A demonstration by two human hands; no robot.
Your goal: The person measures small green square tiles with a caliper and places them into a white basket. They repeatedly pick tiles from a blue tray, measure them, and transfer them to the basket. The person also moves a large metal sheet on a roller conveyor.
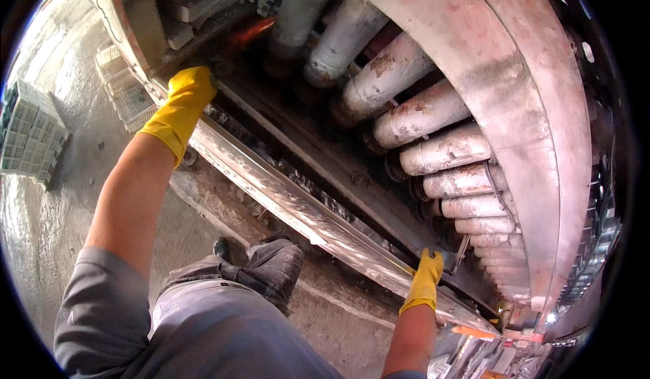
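Observation:
A long, pale metal panel (298, 206) runs diagonally from upper left to lower right in front of me, its surface streaked with light. My left hand (192, 89), in a yellow rubber glove, is closed over the panel's far edge near its upper-left end. Farther along to the lower right, my right hand (426, 272) wears a matching glove, with its fingers curled over the same edge. The gloves hide most of both grips. Beyond the panel lies a dark, dirty trough (298, 135) with grey debris along it.
Several thick, dusty pipes (389, 74) slope down behind the trough, beneath a broad curved metal duct (528, 95). An orange glow (254, 32) shows near the upper left. White plastic crates (30, 132) stand on the wet floor at left. Loose boards (467, 359) lie at lower right.

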